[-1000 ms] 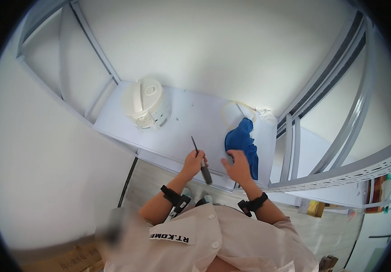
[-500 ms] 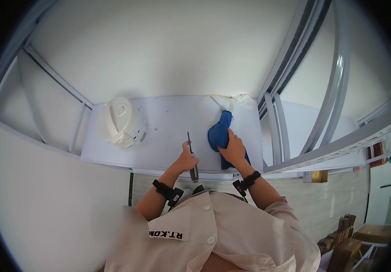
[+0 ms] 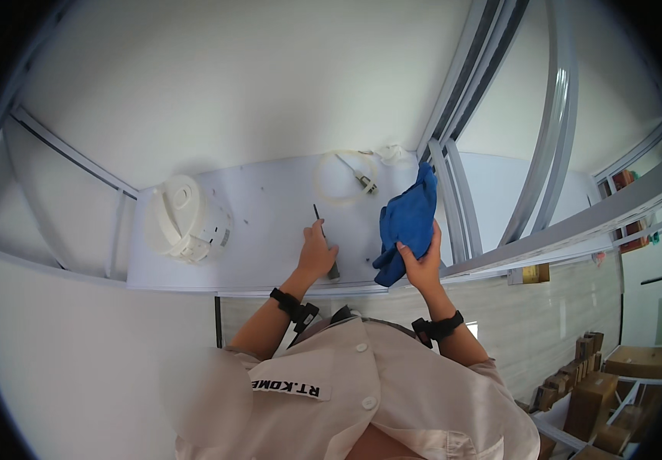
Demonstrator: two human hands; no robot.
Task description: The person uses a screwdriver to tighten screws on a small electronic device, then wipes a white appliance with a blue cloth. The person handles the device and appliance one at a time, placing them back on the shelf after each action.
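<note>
I am holding the blue cloth (image 3: 406, 224) up off the desk (image 3: 269, 199) with my right hand (image 3: 421, 264), my fingers clenched on its lower edge so that the rest is hanging and bunching above my knuckles, near the grey frame post (image 3: 447, 201) at the desk's right end. My left hand (image 3: 316, 257) is resting on the desk with its fingers wrapped around the dark handle of the screwdriver (image 3: 325, 244), whose thin shaft is pointing away from me along the surface.

To handle this well, I am judging that the cloth needs a fuller grip: pinched by one edge it is flopping, and a loose corner could be catching on the post or dragging over the coiled white cord with its plug (image 3: 350, 178) lying just behind. Gathering it into my palm should be giving me a flat pad to work with. I am also keeping the screwdriver low and its tip turned away from my right wrist, since the two hands are working close together. The white rice cooker (image 3: 187, 218) is standing well apart on the left, out of reach of either hand.
</note>
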